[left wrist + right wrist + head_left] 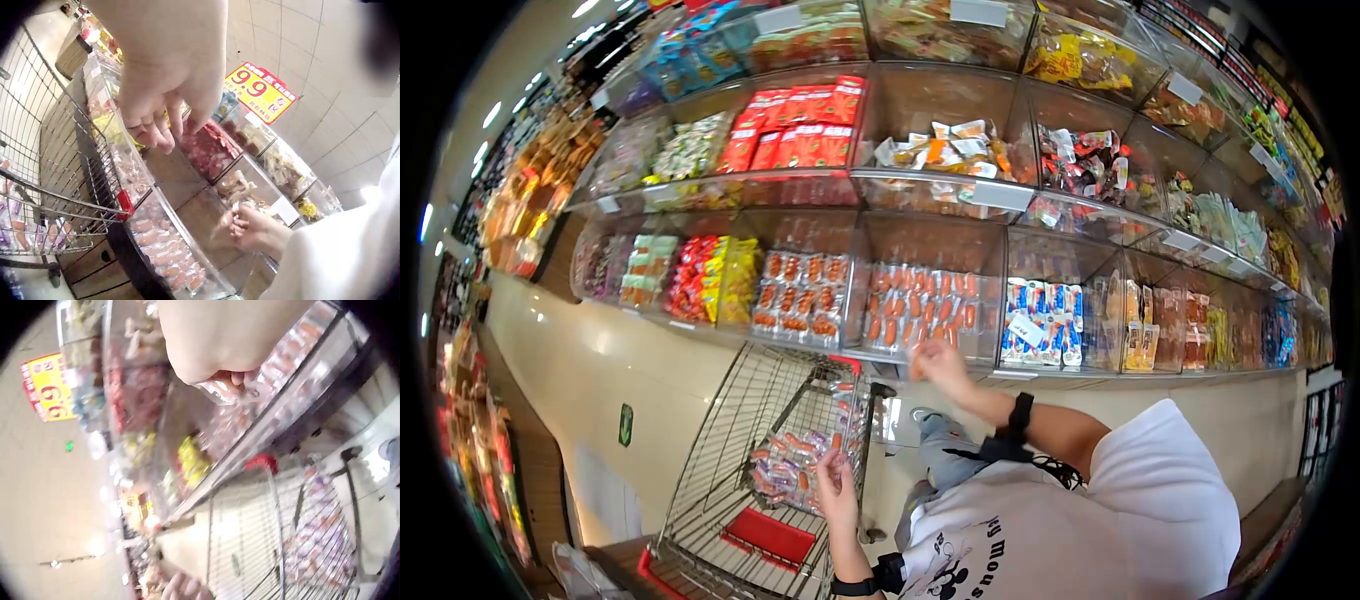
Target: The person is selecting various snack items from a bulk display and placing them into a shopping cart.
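My right hand point(945, 370) pinches a small clear-wrapped sausage packet point(226, 389) in front of the bin of sausages point(920, 305). Its fingers partly hide the packet in the right wrist view. Over the shopping cart point(710, 440) is my left hand point(836, 485), its fingers loosely bent with nothing in them in the left wrist view. Below and beside that hand, several wrapped sausage packets point(785, 470) with clear and purple wrapping lie in the cart.
Tiered clear bins hold red packets point(790, 125), blue-and-white packets point(1040, 320) and other wrapped snacks. The cart's red corner point(847, 364) stands close to the lowest bins' front edge. A yellow price sign point(261, 92) rises above the bins. Tiled floor point(590, 355) stretches left.
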Motion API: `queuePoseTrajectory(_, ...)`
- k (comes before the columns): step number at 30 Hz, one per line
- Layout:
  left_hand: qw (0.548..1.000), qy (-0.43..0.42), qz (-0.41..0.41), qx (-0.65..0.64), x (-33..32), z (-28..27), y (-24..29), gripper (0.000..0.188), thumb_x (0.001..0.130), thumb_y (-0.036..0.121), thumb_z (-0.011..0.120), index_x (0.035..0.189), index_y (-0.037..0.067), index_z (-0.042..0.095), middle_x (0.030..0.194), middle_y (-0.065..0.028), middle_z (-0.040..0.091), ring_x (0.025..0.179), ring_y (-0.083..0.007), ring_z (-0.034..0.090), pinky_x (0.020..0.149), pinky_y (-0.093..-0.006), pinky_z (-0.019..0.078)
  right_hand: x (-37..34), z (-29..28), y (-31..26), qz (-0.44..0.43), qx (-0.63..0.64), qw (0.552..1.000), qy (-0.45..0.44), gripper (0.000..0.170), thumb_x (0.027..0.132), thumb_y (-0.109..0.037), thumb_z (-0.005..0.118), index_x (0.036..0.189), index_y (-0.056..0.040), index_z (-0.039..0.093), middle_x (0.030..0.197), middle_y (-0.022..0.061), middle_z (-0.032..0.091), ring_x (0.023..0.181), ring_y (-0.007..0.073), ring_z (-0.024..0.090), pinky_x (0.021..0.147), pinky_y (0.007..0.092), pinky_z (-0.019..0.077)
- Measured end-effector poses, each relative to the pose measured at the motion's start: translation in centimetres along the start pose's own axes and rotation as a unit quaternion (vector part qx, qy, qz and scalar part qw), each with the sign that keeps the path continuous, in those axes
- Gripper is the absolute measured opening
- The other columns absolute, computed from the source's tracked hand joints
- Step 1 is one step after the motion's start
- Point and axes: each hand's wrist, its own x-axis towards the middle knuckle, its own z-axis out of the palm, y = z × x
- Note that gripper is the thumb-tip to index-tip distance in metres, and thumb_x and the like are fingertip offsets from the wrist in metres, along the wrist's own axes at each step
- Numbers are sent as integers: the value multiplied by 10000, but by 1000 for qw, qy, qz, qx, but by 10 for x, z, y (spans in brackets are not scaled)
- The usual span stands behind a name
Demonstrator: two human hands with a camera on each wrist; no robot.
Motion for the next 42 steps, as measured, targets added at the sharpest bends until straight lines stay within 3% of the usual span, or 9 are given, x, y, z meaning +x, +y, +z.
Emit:
queuePoseTrajectory(6,996,36,-77,-24,49,-1,-23,241,798,56,427,1038,35,427,905,-76,513,751,-106,473,659,-209,389,87,-68,50,201,-378,890,157,283,733,-260,508,855,-6,527,712,150,568,673,245,566,607,338,437)
queuePoseTrajectory(10,982,114,-146,-44,58,-3,-20,236,815,100,419,1040,30,420,897,-61,518,710,-90,473,571,-179,371,104,-100,97,165,-528,833,28,297,685,-251,508,793,24,533,728,209,557,717,343,545,613,378,427)
queuePoseTrajectory(17,966,137,-218,4,46,-8,-38,261,813,176,450,1030,33,424,881,-42,514,715,-86,471,560,-183,353,121,-107,142,334,-411,841,114,248,732,-216,469,772,18,538,794,216,548,802,341,523,653,383,417)
queuePoseTrajectory(20,960,120,-250,26,44,-10,-39,254,810,195,461,1014,46,436,865,-24,513,720,-85,478,562,-191,363,125,-109,135,322,-539,777,-51,252,783,-197,392,887,-6,521,869,181,546,811,282,534,673,354,432)
queuePoseTrajectory(26,957,61,-283,15,40,-29,-70,264,808,212,467,1020,59,434,830,-18,518,717,-90,497,526,-193,366,123,-101,126,318,-463,825,68,301,783,-233,396,914,14,507,880,195,540,837,294,522,686,365,420)
queuePoseTrajectory(28,957,42,-288,-12,34,-46,-85,239,809,183,458,1007,50,441,821,-24,519,716,-93,498,529,-202,375,131,-118,139,271,-605,729,-168,333,778,-255,404,933,26,492,889,205,535,847,316,514,703,372,413)
queuePoseTrajectory(33,951,91,-264,131,-30,-113,-180,184,793,115,434,936,9,479,778,-76,535,659,-164,513,565,-267,417,122,-84,95,248,-443,852,125,305,722,-193,478,900,55,474,894,208,530,856,341,502,695,358,408)
queuePoseTrajectory(35,934,68,-251,245,-65,-135,-204,179,782,110,440,910,-5,491,764,-112,543,654,-198,523,584,-286,425,108,-62,76,-19,-462,877,130,222,717,-119,468,884,28,474,823,181,537,768,312,524,643,339,414)
queuePoseTrajectory(42,911,162,-311,218,-102,-145,-191,186,770,113,445,899,-11,499,761,-152,543,646,-250,538,579,-311,427,18,167,9,-98,-352,878,-308,179,737,-109,463,898,-31,457,766,134,536,662,286,529,591,344,411)
